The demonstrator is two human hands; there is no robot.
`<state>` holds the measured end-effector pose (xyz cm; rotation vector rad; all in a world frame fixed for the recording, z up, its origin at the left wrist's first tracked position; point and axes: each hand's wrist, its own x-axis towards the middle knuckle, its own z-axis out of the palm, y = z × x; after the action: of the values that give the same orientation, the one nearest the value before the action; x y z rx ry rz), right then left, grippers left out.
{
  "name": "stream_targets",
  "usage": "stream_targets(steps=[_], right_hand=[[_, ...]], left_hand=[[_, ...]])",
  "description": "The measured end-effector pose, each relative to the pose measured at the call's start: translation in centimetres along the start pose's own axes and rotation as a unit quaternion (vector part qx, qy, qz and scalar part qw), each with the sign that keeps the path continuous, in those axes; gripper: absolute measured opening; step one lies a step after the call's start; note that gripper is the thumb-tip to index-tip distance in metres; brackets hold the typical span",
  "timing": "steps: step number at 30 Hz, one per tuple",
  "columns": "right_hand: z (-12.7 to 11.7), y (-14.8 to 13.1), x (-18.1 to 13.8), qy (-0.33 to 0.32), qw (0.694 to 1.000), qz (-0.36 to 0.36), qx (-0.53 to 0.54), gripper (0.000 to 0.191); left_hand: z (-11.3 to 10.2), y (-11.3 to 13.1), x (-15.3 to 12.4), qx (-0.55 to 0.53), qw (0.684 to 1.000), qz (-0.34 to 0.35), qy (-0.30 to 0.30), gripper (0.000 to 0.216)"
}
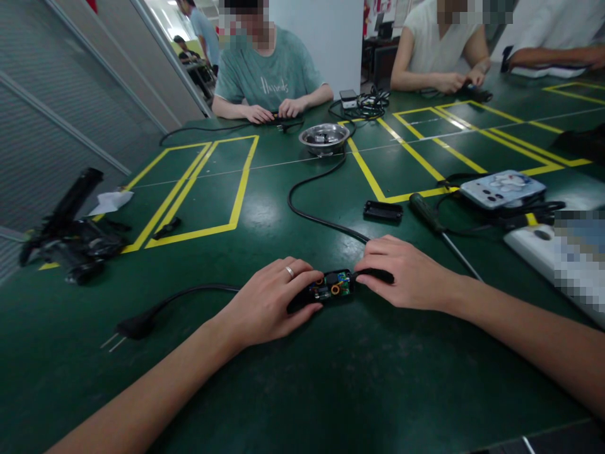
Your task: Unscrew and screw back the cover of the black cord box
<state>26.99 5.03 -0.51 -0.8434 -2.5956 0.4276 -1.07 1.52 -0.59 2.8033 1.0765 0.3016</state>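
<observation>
My left hand (271, 293) is closed round the left end of an opened black power adapter (334, 285), which lies on the green table. A circuit board with copper-ringed coils shows inside the case. Out from under this hand runs a black cord to a two-pin plug (137, 325). My right hand (401, 268) pinches a black cable (375, 275) at the adapter's right end; how that end sits in the case is hidden by the fingers. Beyond the hands rests a black adapter cover (382, 212), inner side up.
A screwdriver (428, 214) lies right of the cover, near a phone (503, 188) and a white object (543, 252). Farther off stand a metal bowl (324, 139) and coiled cables (366, 104). Black gear (70, 236) sits at left. People work across the yellow-taped table (278, 359).
</observation>
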Motion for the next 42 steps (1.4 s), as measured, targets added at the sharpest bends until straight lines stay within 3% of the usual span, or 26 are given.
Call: stream_targets(steps=[26,28,32,42], right_hand=[[0.0,-0.4,0.0,-0.047,0.999,0.022,-0.011,0.022],[-0.1,-0.4,0.0,-0.048,0.999,0.023,-0.006,0.022],[-0.1,-0.4,0.0,-0.047,0.999,0.020,0.002,0.022],[0.4,-0.4,0.0,-0.034,0.999,0.013,0.012,0.021]], left_hand=[[-0.5,-0.3,0.0,-0.029,0.999,-0.003,-0.023,0.041],[-1.0,-0.6,-0.3,-0.037,0.999,-0.021,-0.027,0.042],[-2.1,-1.4,-0.8,-0.083,0.991,-0.082,-0.060,0.019],[-2.2,-0.8,-0.6,-0.165,0.974,-0.130,-0.083,0.015]])
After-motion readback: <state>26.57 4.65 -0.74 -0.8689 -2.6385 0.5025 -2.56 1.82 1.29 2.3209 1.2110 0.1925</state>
